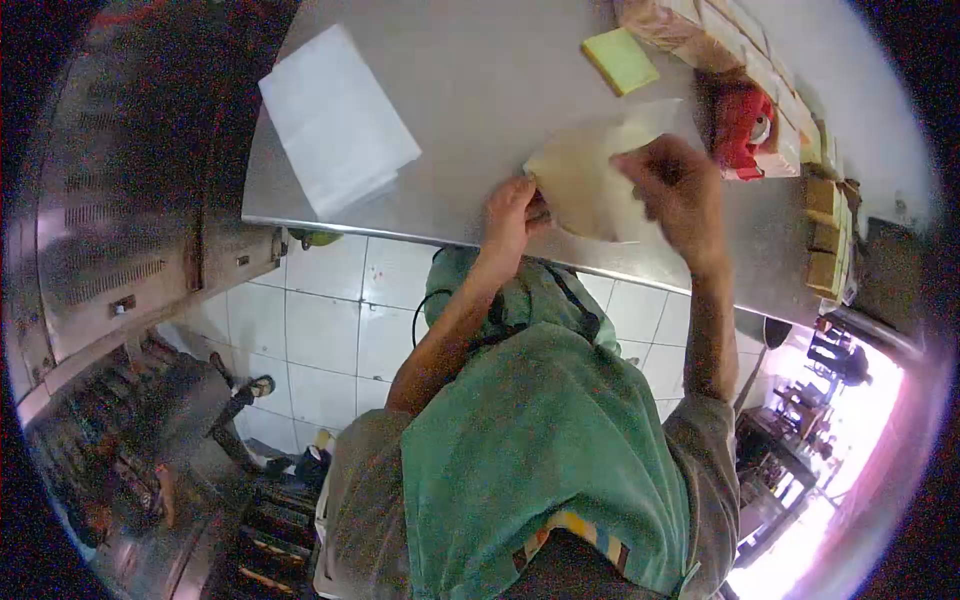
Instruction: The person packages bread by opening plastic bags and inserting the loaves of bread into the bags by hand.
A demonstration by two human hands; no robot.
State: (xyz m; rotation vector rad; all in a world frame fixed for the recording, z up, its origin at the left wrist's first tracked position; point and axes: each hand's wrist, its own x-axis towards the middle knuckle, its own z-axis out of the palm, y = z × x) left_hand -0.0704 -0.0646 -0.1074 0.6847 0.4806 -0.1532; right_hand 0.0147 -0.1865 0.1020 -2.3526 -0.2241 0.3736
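The cream paper sheet (580, 195) was between the two hands, over the steel table (470, 110). The left hand (512, 212) pinched its left edge, thumb at the corner, fingers curled. The right hand (670, 185), blurred, had its fingers bunched over the right side; whether they pinched paper, I couldn't tell.

The right hand (685, 205) is a blur, so what its fingertips hold is hard to tell. It hides part of the tan paper (580, 185). The tips of some left hand (508, 218) fingers are hard to see. The top edge cuts off the boxes (690, 30), and the bottom edge cuts off the apron (540, 430). Low on the left, the dark shapes (120, 440) are too grainy to name.
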